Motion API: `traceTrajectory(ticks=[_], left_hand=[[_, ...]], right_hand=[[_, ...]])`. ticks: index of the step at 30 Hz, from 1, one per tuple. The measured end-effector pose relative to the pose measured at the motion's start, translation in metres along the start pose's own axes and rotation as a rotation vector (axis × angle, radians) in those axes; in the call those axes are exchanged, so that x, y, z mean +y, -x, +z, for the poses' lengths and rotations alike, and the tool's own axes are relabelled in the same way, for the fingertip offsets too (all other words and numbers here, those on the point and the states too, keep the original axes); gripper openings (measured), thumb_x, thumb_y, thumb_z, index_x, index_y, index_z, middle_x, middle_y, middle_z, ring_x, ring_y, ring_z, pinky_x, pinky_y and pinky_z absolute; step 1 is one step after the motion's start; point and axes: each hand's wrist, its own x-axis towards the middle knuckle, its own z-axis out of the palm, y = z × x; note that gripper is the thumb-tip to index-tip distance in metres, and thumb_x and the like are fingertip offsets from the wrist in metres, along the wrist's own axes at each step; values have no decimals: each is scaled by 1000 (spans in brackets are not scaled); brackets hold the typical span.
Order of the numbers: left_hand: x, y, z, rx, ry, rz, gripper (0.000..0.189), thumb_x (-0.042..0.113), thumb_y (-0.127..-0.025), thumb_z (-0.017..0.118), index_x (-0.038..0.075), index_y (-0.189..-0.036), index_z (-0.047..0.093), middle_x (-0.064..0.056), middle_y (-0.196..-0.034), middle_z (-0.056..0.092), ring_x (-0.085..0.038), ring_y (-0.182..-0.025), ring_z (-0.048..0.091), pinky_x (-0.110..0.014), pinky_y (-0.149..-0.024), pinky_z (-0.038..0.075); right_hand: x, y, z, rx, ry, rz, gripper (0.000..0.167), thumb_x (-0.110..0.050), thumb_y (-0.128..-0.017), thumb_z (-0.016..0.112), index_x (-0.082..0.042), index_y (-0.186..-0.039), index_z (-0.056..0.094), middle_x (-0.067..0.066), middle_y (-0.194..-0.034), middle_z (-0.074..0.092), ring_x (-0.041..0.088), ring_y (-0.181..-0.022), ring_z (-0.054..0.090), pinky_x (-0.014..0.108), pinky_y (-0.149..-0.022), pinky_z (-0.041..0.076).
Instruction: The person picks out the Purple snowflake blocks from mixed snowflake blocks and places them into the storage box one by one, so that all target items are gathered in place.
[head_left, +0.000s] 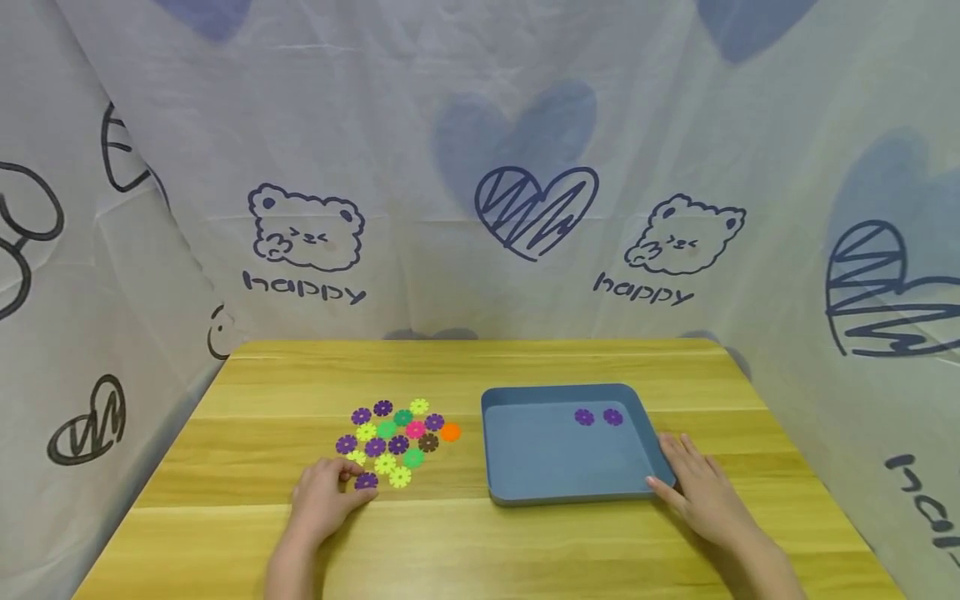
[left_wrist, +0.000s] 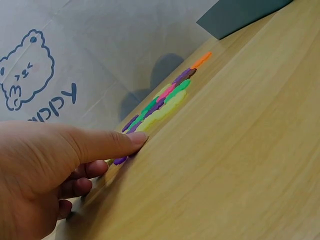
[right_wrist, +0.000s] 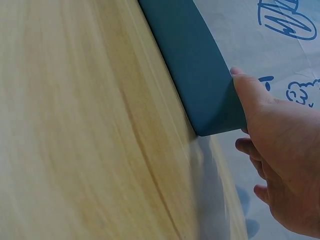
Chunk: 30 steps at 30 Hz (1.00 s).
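Observation:
My left hand is at the near-left edge of a group of flat notched plastic snowflake discs. Its thumb and index finger pinch the sides of a purple snowflake disc. In the left wrist view the thumb partly covers that disc. To the right stands a shallow blue-grey tray with two purple discs lying near its back right. My right hand rests against the tray's near-right corner, fingers fairly straight along the outer wall. Its thumb touches the rim, as the right wrist view shows.
Several more snowflake discs lie flat and close together, among them yellow, green, pink, brown and orange. The wooden table ends at a printed white cloth behind and on both sides.

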Motion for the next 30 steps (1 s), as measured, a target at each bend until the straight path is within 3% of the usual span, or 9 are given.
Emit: traceTrajectory(ticks=[5,12,16,23,30], left_hand=[[0,-1,1,7,31,-18,37,30,-75,81,10,-103,67,-6,-100,65,-26,-97,55,-52,-91,35],[4,-7,-1,-21,227,-58,21,11,-83,74,6,-100,64,-5,-90,64,-15,-82,56,-27,-74,46],[8,-11,-6,-25,256,-50,16,10,-85,72,5,-99,65,-5,-91,66,-15,-84,58,-23,-74,47],[35,-20,-12,-29,268,20,14,15,-86,72,8,-97,65,-4,-89,67,-13,-82,59,-23,-70,49],[77,-29,-8,-31,293,120,12,16,-87,72,10,-93,64,-3,-85,65,-13,-78,56,-22,-67,47]], right_hand=[[0,0,0,12,1,-20,74,-47,-98,51,0,-151,29,25,-154,31,46,-144,23,67,-111,18],[-2,-1,-3,1,3,-16,75,-47,-97,53,0,-151,30,24,-155,31,46,-144,23,66,-111,20],[-1,-2,-2,-10,9,-11,75,-48,-98,51,0,-151,29,24,-155,30,47,-144,22,67,-111,19],[0,-4,0,-16,-3,-2,76,-50,-98,50,-1,-152,28,24,-156,29,46,-145,20,67,-112,17],[-1,-2,-1,5,-4,-10,75,-49,-97,52,0,-150,30,24,-155,31,47,-144,23,65,-112,20]])
